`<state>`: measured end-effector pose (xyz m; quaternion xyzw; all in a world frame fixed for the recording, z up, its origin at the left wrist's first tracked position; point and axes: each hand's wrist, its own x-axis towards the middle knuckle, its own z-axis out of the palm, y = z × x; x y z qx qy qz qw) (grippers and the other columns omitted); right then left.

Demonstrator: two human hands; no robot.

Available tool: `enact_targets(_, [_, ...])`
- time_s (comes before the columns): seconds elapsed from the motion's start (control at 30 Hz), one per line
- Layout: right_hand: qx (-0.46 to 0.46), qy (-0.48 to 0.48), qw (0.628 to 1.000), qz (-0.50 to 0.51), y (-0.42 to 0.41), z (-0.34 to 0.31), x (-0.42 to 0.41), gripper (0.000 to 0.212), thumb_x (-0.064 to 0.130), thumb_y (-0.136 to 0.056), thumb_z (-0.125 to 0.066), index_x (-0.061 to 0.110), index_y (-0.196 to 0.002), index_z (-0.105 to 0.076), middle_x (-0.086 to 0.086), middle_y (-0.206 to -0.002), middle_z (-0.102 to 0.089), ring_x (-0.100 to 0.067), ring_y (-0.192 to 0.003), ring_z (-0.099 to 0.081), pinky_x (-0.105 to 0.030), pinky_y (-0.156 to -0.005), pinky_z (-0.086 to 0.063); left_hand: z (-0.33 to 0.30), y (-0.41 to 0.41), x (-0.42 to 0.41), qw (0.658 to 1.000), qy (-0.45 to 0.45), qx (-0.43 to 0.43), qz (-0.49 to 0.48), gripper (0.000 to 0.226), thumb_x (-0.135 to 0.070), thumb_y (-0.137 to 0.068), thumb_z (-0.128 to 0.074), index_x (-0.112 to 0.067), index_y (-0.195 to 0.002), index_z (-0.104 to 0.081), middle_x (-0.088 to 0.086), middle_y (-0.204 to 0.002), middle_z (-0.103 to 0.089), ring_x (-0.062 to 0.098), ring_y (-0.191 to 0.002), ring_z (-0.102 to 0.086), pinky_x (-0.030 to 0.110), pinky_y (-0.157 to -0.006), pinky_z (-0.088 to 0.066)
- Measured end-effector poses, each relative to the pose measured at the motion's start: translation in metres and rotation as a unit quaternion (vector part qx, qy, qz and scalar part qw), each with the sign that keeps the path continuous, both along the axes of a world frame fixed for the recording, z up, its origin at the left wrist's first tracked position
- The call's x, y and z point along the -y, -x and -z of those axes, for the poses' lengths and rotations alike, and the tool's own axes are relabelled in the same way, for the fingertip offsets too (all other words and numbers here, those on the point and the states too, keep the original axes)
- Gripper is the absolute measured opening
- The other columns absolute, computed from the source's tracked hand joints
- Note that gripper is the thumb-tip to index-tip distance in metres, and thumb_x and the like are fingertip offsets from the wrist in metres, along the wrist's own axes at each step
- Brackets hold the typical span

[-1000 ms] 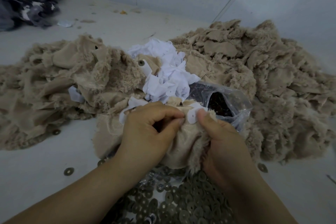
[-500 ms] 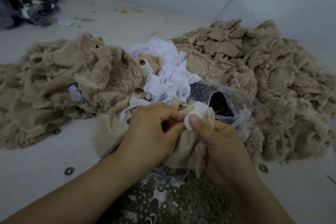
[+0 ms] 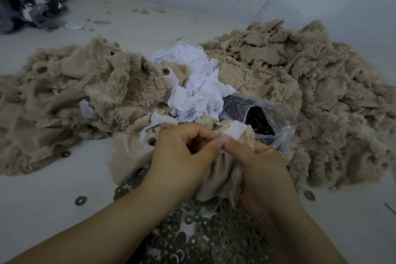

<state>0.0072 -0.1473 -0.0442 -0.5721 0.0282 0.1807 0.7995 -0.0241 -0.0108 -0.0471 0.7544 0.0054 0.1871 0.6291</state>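
Beige fur piece [image 3: 216, 169] stays bunched under both thumbs, the left hand [image 3: 182, 156] and right hand [image 3: 261, 169] pinching it. Its white strip [image 3: 235, 129] has flipped up beyond the right thumb, baring a dark peg [image 3: 215, 127], likely ready for fastening.

Probably a toy workshop: plush fabric heaps [image 3: 300, 83], washers [image 3: 214, 240].

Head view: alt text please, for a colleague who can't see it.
The left hand and right hand pinch a beige plush piece with a white patch on it, above a pile of metal washers. Behind them lie beige plush heaps, loose white patches and a clear bag of dark parts.
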Motion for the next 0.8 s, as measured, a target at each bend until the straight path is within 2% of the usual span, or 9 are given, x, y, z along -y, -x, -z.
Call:
enact_targets(0.07, [0.008,-0.007,1.0,0.005,-0.0005,0.0015,-0.0004,0.029,0.024,-0.066,-0.078,0.003,-0.086,-0.078,-0.024,-0.094,-0.075,-0.039,-0.09,-0.074,-0.058,-0.09,-0.056,0.0023,-0.0011,0.0004,0.999,0.032,-0.022,-0.015,0.016,-0.01,-0.085,-0.075,-0.022,-0.075,-0.075,0.002,-0.069,-0.072,0.025,-0.066,-0.069,0.041,-0.062,-0.06])
enact_targets(0.13, [0.015,-0.003,1.0,0.01,-0.0011,0.0034,-0.0003,0.028,0.023,-0.068,-0.077,0.003,-0.087,-0.079,-0.023,-0.094,-0.075,-0.038,-0.091,-0.074,-0.055,-0.09,-0.056,0.003,-0.0015,0.0005,0.998,0.04,-0.031,-0.024,0.015,-0.01,-0.084,-0.076,-0.021,-0.074,-0.074,0.005,-0.067,-0.071,0.031,-0.065,-0.068,0.045,-0.059,-0.058])
enact_targets(0.27, [0.021,0.008,1.0,0.014,-0.0013,0.004,-0.0006,0.03,0.023,-0.069,-0.075,0.002,-0.09,-0.078,-0.023,-0.094,-0.075,-0.039,-0.09,-0.074,-0.051,-0.084,-0.059,0.0,-0.0007,0.0007,0.999,0.003,-0.025,-0.044,0.017,-0.011,-0.083,-0.076,-0.021,-0.07,-0.073,0.003,-0.059,-0.068,0.029,-0.056,-0.063,0.034,-0.048,-0.053])
enact_targets(0.37, [0.025,0.017,0.999,0.016,-0.0003,0.0023,-0.0005,0.022,0.021,-0.071,-0.075,0.002,-0.082,-0.077,-0.025,-0.088,-0.074,-0.038,-0.082,-0.074,-0.045,-0.074,-0.062,-0.0024,0.0002,0.0005,0.998,-0.008,-0.03,-0.05,0.019,-0.012,-0.083,-0.077,-0.019,-0.065,-0.072,0.002,-0.058,-0.068,0.026,-0.054,-0.064,0.031,-0.047,-0.054])
enact_targets(0.43, [0.023,0.03,0.999,0.016,0.0005,0.0012,-0.0004,0.016,0.014,-0.08,-0.074,-0.002,-0.078,-0.075,-0.029,-0.084,-0.072,-0.039,-0.075,-0.071,-0.043,-0.068,-0.062,-0.0032,0.0007,0.0003,0.998,-0.02,-0.032,-0.052,0.019,-0.011,-0.082,-0.078,-0.02,-0.065,-0.073,0.0,-0.059,-0.068,0.023,-0.054,-0.064,0.028,-0.047,-0.054])
enact_targets(0.57, [0.024,0.049,0.998,0.044,0.0021,-0.0008,-0.0015,0.024,0.007,-0.085,-0.071,-0.016,-0.086,-0.065,-0.039,-0.089,-0.066,-0.054,-0.08,-0.066,-0.055,-0.07,-0.059,-0.0042,0.0018,0.0009,0.996,-0.051,-0.03,-0.064,0.018,-0.012,-0.078,-0.078,-0.02,-0.064,-0.072,-0.002,-0.057,-0.067,0.017,-0.049,-0.061,0.019,-0.043,-0.048])
enact_targets(0.7, [0.009,0.035,0.999,0.033,0.0031,-0.0018,-0.0012,0.016,0.005,-0.087,-0.069,-0.011,-0.081,-0.069,-0.037,-0.087,-0.068,-0.045,-0.076,-0.068,-0.059,-0.071,-0.058,-0.0055,0.0018,0.0028,0.994,-0.082,-0.025,-0.068,0.018,-0.011,-0.075,-0.078,-0.02,-0.062,-0.07,-0.007,-0.054,-0.064,0.001,-0.045,-0.054,0.011,-0.043,-0.042])
enact_targets(0.8, [0.01,0.019,1.0,0.022,0.0019,0.0007,0.0005,0.012,0.004,-0.086,-0.069,-0.007,-0.081,-0.072,-0.033,-0.086,-0.071,-0.041,-0.076,-0.071,-0.05,-0.069,-0.061,-0.0061,0.0035,0.0021,0.993,-0.092,-0.016,-0.069,0.017,-0.013,-0.076,-0.078,-0.021,-0.062,-0.07,-0.007,-0.055,-0.065,0.004,-0.045,-0.055,0.013,-0.044,-0.044])
